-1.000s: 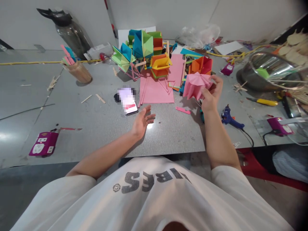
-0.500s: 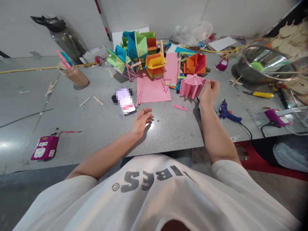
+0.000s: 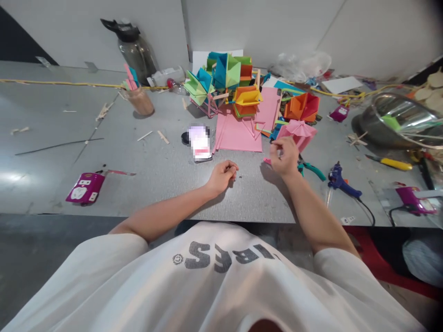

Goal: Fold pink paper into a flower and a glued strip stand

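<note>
My left hand (image 3: 223, 176) rests on the grey table with its fingers curled together; whether anything is in them is too small to tell. My right hand (image 3: 284, 156) hovers in front of the pink folded paper piece (image 3: 302, 131), fingers bent and a little blurred, and what they may hold cannot be made out. Beneath it, a pink cutter (image 3: 266, 161) is partly hidden. Pink paper sheets (image 3: 238, 136) lie between the phone (image 3: 200, 144) and that folded piece. Behind them stands a paper wheel (image 3: 226, 74) of green, blue and orange folded shapes.
Teal-handled pliers (image 3: 314, 171), a blue glue gun (image 3: 342, 180) and a yellow knife (image 3: 395, 163) lie at the right, near a metal bowl (image 3: 372, 133). At the left are a cup of sticks (image 3: 141, 101), a dark bottle (image 3: 136, 53) and a purple power block (image 3: 86, 188).
The view has shifted, so the table items appear farther right. My right hand has moved left and nearer from the pink folded piece. My left hand's fingers have curled in.
</note>
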The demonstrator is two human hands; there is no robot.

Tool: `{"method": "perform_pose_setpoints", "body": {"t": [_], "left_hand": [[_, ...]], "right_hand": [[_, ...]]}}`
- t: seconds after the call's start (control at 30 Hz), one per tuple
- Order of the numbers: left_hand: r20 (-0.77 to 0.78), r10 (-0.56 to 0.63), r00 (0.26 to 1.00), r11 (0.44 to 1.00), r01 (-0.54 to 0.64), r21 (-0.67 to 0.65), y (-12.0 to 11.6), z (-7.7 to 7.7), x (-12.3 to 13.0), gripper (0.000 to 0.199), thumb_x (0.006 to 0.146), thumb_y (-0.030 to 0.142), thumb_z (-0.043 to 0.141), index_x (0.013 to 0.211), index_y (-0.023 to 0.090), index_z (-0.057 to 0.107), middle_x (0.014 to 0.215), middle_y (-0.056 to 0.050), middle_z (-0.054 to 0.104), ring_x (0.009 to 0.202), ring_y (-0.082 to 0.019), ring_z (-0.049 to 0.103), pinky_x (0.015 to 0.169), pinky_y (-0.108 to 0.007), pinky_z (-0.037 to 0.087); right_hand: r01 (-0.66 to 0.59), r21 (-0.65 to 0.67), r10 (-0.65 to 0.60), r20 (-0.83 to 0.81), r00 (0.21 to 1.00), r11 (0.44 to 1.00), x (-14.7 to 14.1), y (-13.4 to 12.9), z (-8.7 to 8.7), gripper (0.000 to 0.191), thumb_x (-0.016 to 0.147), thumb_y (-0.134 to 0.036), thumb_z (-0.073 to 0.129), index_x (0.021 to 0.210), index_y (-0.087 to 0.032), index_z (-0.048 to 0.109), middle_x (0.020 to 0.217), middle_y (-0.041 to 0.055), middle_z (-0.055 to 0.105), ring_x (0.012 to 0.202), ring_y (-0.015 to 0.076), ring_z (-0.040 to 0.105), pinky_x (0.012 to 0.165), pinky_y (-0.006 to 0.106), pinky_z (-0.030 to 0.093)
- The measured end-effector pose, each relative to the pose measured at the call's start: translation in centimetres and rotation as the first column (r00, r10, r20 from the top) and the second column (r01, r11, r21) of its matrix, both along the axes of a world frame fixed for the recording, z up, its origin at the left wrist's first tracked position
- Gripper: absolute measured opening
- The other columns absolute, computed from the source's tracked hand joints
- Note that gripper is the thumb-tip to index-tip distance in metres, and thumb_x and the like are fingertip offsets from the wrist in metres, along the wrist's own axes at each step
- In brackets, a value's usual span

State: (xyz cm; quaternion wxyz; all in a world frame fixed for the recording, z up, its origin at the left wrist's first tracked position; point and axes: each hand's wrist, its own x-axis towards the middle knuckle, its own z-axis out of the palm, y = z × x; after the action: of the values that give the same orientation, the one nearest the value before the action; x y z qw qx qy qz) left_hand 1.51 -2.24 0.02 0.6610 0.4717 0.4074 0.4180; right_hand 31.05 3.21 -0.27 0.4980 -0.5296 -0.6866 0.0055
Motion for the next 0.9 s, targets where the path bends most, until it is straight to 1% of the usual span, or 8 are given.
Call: {"method": "perform_pose_setpoints", "body": {"t": [0.1,0.17,0.3,0.4,0.47,0.63,0.73,0.9], "left_hand": [[0.010,-0.016,1.000,1.000,0.016,-0.020,0.1,0.2,0.1,0.011,0.101,0.022,0.070,0.090,0.020,0.070,0.068,0.002,0.063,0.065,-0.012,0.057,0.070,-0.028,0.048],[0.013,-0.027,1.000,0.999,0.027,-0.039,0.0,0.3,0.2,0.009,0.098,0.016,0.067,0.090,0.020,0.070,0.069,0.002,0.064,0.066,-0.013,0.058,0.069,-0.028,0.047],[0.020,-0.055,0.998,0.995,0.056,-0.085,-0.4,0.6,0.4,0.017,0.088,0.005,0.061,0.089,0.020,0.069,0.071,0.002,0.067,0.068,-0.012,0.060,0.068,-0.025,0.046],[0.022,-0.069,0.997,0.992,0.071,-0.106,-0.5,0.9,0.5,0.018,0.085,0.004,0.062,0.090,0.019,0.070,0.076,0.000,0.070,0.073,-0.012,0.063,0.071,-0.024,0.047],[0.022,-0.072,0.997,0.990,0.074,-0.118,-0.4,1.0,0.5,0.017,0.086,0.004,0.063,0.091,0.018,0.071,0.078,0.000,0.071,0.074,-0.012,0.063,0.070,-0.024,0.047],[0.024,-0.067,0.997,0.987,0.070,-0.142,0.1,1.1,0.7,0.016,0.088,0.005,0.062,0.091,0.019,0.070,0.079,-0.001,0.071,0.074,-0.012,0.062,0.071,-0.022,0.047],[0.023,-0.074,0.997,0.987,0.077,-0.144,0.0,1.1,0.8,0.016,0.088,0.005,0.062,0.091,0.019,0.069,0.080,-0.002,0.071,0.075,-0.013,0.062,0.070,-0.022,0.047],[0.010,-0.086,0.996,0.988,0.086,-0.127,-0.2,1.1,0.8,0.015,0.087,0.006,0.063,0.091,0.019,0.069,0.080,-0.002,0.071,0.075,-0.013,0.062,0.069,-0.023,0.046]], "right_hand": [[-0.092,-0.221,0.140,0.216,0.966,0.971,-2.8,0.2,0.4,0.020,0.102,-0.044,0.069,0.108,-0.027,0.078,0.114,0.0121,0.082,0.101,0.0308,0.073,0.093,0.051,0.060],[-0.056,-0.374,0.207,0.376,0.903,0.926,-4.3,1.0,1.2,0.027,0.103,-0.040,0.067,0.120,-0.025,0.081,0.130,0.0146,0.082,0.115,0.0341,0.076,0.099,0.052,0.061],[0.198,-0.521,0.199,0.610,0.767,0.830,-5.7,4.4,3.8,0.046,0.106,-0.032,0.062,0.149,-0.021,0.074,0.155,0.0207,0.072,0.132,0.0391,0.074,0.109,0.052,0.060],[0.407,-0.522,0.125,0.715,0.687,0.750,-5.7,6.7,5.2,0.049,0.103,-0.023,0.061,0.148,-0.010,0.072,0.150,0.0306,0.069,0.125,0.0452,0.077,0.102,0.056,0.062],[0.488,-0.505,0.101,0.761,0.641,0.712,-5.7,7.5,5.4,0.047,0.104,-0.023,0.059,0.147,-0.007,0.072,0.145,0.0324,0.069,0.121,0.0465,0.079,0.100,0.056,0.063],[0.485,-0.463,0.117,0.802,0.586,0.742,-6.3,7.5,5.1,0.062,0.111,-0.024,0.049,0.172,-0.018,0.051,0.166,0.0285,0.060,0.129,0.0436,0.077,0.103,0.053,0.062],[0.453,-0.487,0.176,0.801,0.572,0.747,-6.5,7.7,5.0,0.062,0.107,-0.017,0.049,0.168,-0.020,0.057,0.166,0.0263,0.062,0.132,0.0435,0.076,0.104,0.054,0.061],[0.407,-0.520,0.206,0.770,0.604,0.751,-6.3,8.8,4.9,0.054,0.106,-0.021,0.052,0.158,-0.016,0.066,0.158,0.0252,0.070,0.137,0.0412,0.072,0.108,0.051,0.061]]}}
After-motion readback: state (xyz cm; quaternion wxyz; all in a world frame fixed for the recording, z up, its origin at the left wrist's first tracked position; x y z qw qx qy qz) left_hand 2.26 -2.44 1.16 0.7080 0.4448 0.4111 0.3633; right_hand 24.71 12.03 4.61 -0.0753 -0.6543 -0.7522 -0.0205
